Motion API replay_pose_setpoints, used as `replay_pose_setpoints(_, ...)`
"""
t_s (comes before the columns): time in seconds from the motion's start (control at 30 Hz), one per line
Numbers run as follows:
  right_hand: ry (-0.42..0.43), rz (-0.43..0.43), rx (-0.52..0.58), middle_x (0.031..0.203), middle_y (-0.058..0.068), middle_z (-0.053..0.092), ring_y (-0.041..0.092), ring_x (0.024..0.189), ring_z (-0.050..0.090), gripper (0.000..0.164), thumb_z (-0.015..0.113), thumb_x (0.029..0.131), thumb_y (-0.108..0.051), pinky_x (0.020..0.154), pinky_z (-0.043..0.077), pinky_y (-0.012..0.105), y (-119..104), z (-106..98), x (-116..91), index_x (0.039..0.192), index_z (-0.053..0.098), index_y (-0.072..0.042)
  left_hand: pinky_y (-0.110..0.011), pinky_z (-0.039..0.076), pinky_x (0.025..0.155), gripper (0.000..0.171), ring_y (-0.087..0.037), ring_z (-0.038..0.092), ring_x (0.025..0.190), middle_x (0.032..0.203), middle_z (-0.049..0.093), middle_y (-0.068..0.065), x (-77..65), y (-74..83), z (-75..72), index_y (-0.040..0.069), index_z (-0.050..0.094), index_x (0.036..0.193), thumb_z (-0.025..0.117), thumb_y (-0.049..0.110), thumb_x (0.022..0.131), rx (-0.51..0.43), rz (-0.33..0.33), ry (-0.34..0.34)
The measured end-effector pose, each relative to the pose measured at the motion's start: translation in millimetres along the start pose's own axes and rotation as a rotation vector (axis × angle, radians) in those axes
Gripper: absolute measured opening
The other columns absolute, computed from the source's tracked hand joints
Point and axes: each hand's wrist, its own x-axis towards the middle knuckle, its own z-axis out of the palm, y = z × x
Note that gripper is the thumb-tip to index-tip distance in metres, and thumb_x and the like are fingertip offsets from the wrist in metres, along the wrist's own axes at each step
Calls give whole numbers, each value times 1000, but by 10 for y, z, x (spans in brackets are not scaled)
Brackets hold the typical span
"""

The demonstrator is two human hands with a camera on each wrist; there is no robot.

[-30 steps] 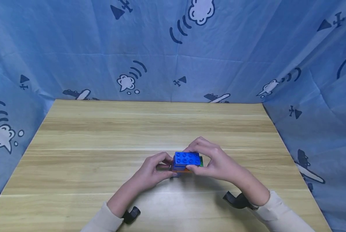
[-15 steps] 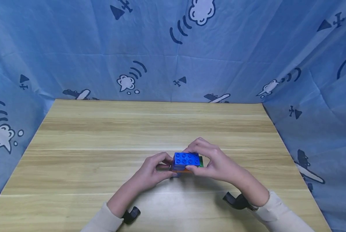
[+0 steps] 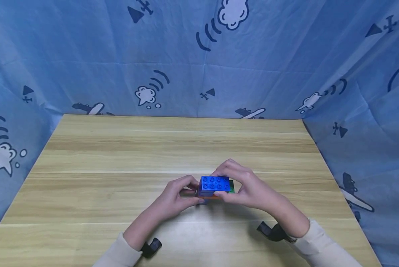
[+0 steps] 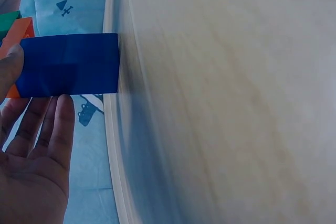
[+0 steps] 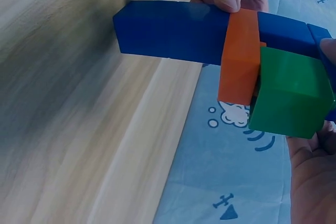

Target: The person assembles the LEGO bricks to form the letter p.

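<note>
Both hands hold one stack of toy building bricks near the table's middle. A studded blue brick (image 3: 215, 183) is on top; my right hand (image 3: 241, 183) pinches it between thumb and fingers. Below it, the right wrist view shows an orange brick (image 5: 240, 66) and a green brick (image 5: 291, 93) sticking out at the side. A blue column (image 5: 170, 32) forms the base and reaches down to the table. My left hand (image 3: 174, 196) grips the stack from the left, its thumb near the join of the orange brick and the column. The fingers partly hide the middle bricks.
The wooden table (image 3: 119, 155) reaches back to a blue patterned cloth (image 3: 172, 48), which also hangs at both sides. Black straps (image 3: 274, 230) circle the wrists below pale sleeves.
The top blue brick has shifted very slightly left and toward the wearer, lining up with the brick below. Both hands stay almost still, keeping their holds.
</note>
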Motion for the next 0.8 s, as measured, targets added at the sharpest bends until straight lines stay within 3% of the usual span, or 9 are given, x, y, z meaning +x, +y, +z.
replay_pose_setpoints(0.8, -7, 8, 18, 114, -3, 68, 9, 107, 62, 33, 84, 86, -16, 87, 64, 26, -4, 15, -8, 116, 71, -15, -29, 63, 100, 26, -28, 72, 113, 114, 72, -10, -5, 16, 3, 6, 67, 110, 82, 5, 89, 1, 20, 4)
